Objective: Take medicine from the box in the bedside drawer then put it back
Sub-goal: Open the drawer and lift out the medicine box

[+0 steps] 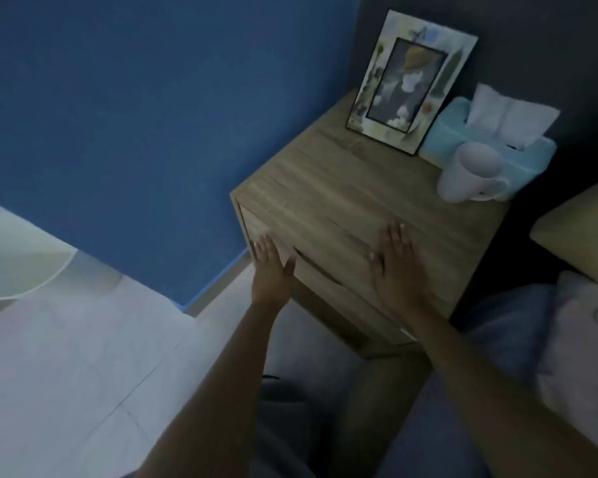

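A wooden bedside cabinet (346,188) stands against a blue wall. Its top drawer front (328,288) faces me and looks closed, with a dark handle slot near its upper edge. My left hand (270,267) lies flat with spread fingers on the drawer front near the cabinet's left corner. My right hand (396,263) rests flat, fingers apart, over the front edge of the cabinet top. Neither hand holds anything. The medicine box is not visible.
On the cabinet top at the back stand a picture frame (408,84), a light blue tissue box (470,139) and a white mug (470,177). A bed with pillow (580,236) lies to the right. Pale floor (83,357) spreads to the left.
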A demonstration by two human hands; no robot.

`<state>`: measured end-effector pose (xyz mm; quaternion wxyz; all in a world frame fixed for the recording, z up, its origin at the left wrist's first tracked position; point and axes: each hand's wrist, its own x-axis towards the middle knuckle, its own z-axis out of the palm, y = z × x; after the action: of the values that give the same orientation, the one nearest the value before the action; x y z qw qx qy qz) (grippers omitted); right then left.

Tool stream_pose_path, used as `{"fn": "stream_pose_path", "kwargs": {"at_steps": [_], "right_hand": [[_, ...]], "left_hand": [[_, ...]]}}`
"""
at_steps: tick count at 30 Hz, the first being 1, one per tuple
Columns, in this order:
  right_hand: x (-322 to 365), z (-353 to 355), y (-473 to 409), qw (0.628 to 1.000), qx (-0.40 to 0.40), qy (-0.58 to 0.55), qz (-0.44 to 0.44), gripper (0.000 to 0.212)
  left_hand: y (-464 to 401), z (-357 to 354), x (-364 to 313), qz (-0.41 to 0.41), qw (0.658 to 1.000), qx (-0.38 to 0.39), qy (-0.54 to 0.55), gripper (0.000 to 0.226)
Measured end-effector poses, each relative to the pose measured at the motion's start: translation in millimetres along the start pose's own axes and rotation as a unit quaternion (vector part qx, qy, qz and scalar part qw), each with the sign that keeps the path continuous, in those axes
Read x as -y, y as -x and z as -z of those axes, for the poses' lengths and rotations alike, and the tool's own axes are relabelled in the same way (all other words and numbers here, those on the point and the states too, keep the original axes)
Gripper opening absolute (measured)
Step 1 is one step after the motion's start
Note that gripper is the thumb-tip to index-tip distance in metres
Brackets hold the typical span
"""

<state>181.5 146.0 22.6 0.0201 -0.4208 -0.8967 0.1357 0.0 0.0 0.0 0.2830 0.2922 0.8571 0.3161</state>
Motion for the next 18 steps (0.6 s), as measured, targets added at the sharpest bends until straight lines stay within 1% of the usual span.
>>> {"fn": "stream_pose_path", "kwargs": {"at_steps": [2,3,8,11,15,18], "right_hand": [[-1.2,2.5,-2.3,1.0,-0.012,-0.008,-0.006,0.06],[-2.7,1.1,-2.9,1.0,-0.015,-0.003,-0.005,0.06],[-6.5,-7.0,-5.5,1.0,-0.02,0.006,0.006,0.061],[-8.5,-10.0,-5.9,1.0,-0.02,0.008,0.004,0.062],[-10.8,-12.6,-6.4,0.999,-0.031,-0.003,0.008,0.061],[-12.2,-12.9,-7.4,1.0,-0.029,-0.002,0.008,0.062]], "left_hand": [[-2.2,-7.2,-3.3,0.059,0.994,0.013,0.093,0.078],[-3.7,-12.7,-4.3,0.066,0.99,0.016,0.123,0.079],[-13.8,-34.5,-16.2,0.047,0.968,-0.018,0.247,0.079],[-12.9,-45.1,-16.2,0.03,0.964,-0.047,0.261,0.078],[-11.1,-49.7,-13.9,0.031,0.959,-0.036,0.279,0.077],[-6.3,-47.9,-14.5,0.035,0.955,-0.044,0.292,0.078]]}}
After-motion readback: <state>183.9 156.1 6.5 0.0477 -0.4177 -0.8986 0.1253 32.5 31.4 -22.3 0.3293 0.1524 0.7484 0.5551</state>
